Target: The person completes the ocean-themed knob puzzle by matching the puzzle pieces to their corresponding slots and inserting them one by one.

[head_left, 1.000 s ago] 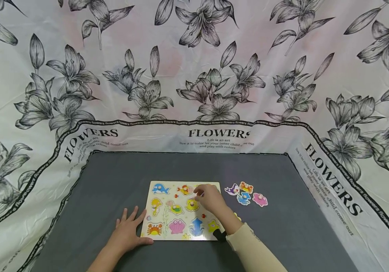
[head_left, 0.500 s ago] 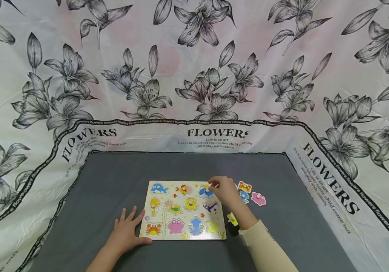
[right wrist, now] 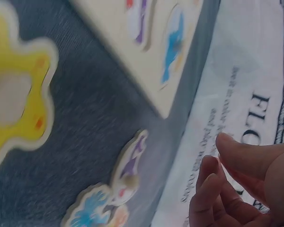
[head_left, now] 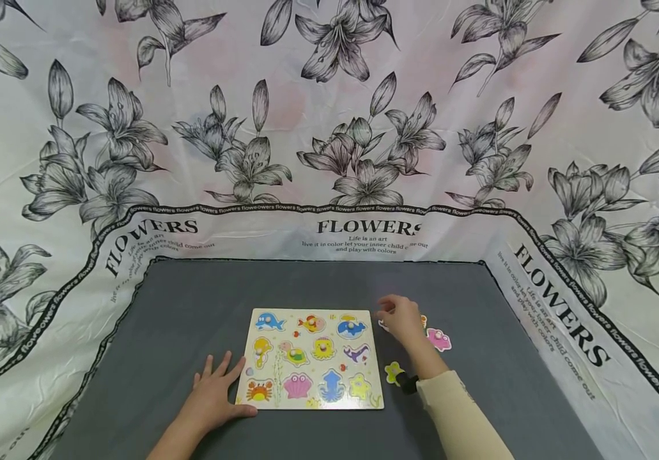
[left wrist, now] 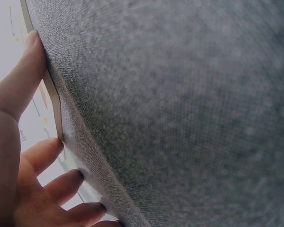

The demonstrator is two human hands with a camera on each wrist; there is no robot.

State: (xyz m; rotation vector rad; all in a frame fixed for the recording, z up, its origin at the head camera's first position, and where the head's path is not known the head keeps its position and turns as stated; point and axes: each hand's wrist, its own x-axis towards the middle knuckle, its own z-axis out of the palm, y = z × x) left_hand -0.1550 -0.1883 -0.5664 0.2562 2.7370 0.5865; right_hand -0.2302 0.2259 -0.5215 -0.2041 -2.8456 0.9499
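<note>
A wooden sea-animal puzzle board (head_left: pixel 335 367) lies on the grey cloth, bearing colourful animals, some with small knobs. My left hand (head_left: pixel 211 393) is spread at its near left corner; in the left wrist view its thumb and index fingertips touch the board's edge. My right hand (head_left: pixel 403 319) hovers just right of the board, fingers loosely bent and holding nothing. Below it, the purple fish piece (right wrist: pixel 128 170) and the blue piece (right wrist: pixel 92 208) appear in the right wrist view. In the head view the hand mostly hides them; the pink piece (head_left: pixel 438 339) shows beside it.
A yellow star piece (head_left: pixel 394 372) lies right of the board, near a black object (head_left: pixel 407 383) at the right wrist. Grey cloth (head_left: pixel 202 300) covers the tabletop. White flower-printed fabric (head_left: pixel 283 230) borders it and rises behind.
My right hand has moved right, off the board and over the loose pieces, uncovering the blue whale and purple fish on the board's right side. The left hand stays at the corner.
</note>
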